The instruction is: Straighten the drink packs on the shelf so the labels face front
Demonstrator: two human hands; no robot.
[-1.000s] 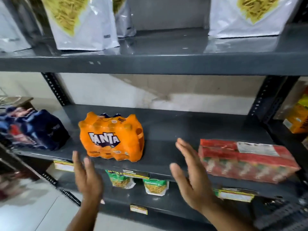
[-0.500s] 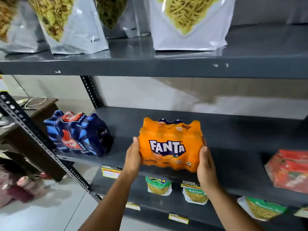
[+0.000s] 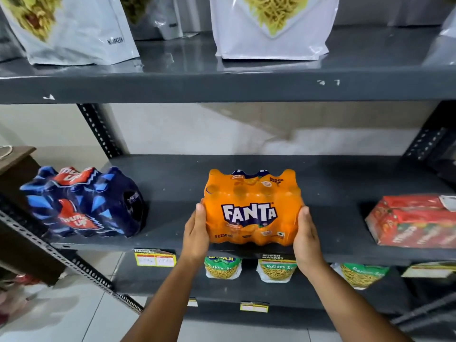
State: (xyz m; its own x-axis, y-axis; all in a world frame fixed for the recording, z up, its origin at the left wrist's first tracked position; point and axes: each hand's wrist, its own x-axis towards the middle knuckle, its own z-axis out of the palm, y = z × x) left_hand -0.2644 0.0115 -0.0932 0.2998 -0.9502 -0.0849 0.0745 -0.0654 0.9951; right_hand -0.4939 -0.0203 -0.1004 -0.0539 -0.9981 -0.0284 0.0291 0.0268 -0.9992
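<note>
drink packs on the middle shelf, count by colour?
Orange: 1, the Fanta pack, held between the left hand and right hand
Dark blue: 1, the Thums Up pack
Red: 1, the red carton pack, cut off by the frame edge
Total: 3

Both forearms and hands are bare, with no sleeves showing.

Orange pack reads "FANTA", "8 x 250 ml"; blue pack "Thums Up".
</note>
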